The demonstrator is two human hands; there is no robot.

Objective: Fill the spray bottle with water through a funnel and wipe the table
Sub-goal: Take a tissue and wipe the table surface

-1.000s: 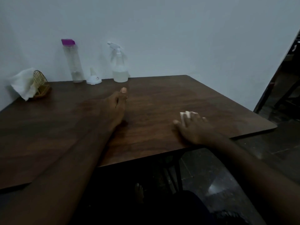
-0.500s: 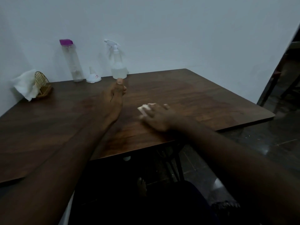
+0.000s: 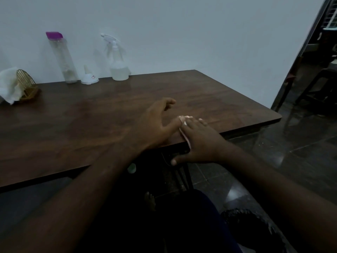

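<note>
Filling judged done: clear plastic spray bottle (image 3: pixel 118 70) stood capped, partly full, near the small white funnel (image 3: pixel 89 79). Wiping of the dark wooden table (image 3: pixel 82 115) apparently under way. Pressed the white folded tissue (image 3: pixel 184 133) under the right hand (image 3: pixel 200 141)'s flat fingers (image 3: pixel 196 125) at the near edge; rested the left hand (image 3: pixel 156 121) alongside, loosely curled, empty.

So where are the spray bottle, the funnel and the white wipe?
spray bottle (image 3: pixel 119 71): head view, on its clear lower body, where the water sits.
funnel (image 3: pixel 89 80): head view, on its wide white base.
white wipe (image 3: pixel 184 123): head view, on the white edge that shows.
</note>
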